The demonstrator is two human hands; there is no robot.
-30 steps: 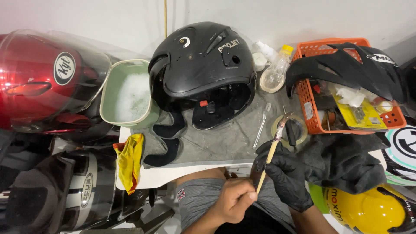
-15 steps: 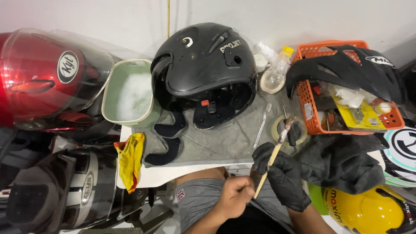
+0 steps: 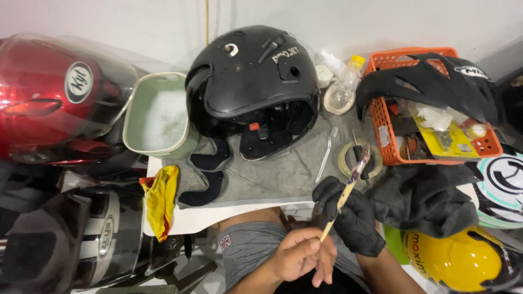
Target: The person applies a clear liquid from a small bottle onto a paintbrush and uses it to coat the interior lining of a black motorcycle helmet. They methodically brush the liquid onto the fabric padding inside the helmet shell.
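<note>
Where a thin wooden-handled brush (image 3: 344, 197) slants above the lap, its lower end is pinched in the bare left hand (image 3: 301, 257), fingers closed on it, while its shaft is clasped by the black-gloved right hand (image 3: 348, 218); stained bristles point towards a tape roll (image 3: 357, 159). Beyond, a grey mat (image 3: 283, 177) on the white table (image 3: 218, 218) bears a matt black helmet (image 3: 253, 90), against a white wall (image 3: 136, 24). An orange plastic basket (image 3: 384, 128) is noted at right.

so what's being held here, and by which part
A thin wooden brush, by both hands. The bare left hand pinches its lower handle end; the black-gloved right hand grips it around the middle. The bristle tip points up, free.
</note>
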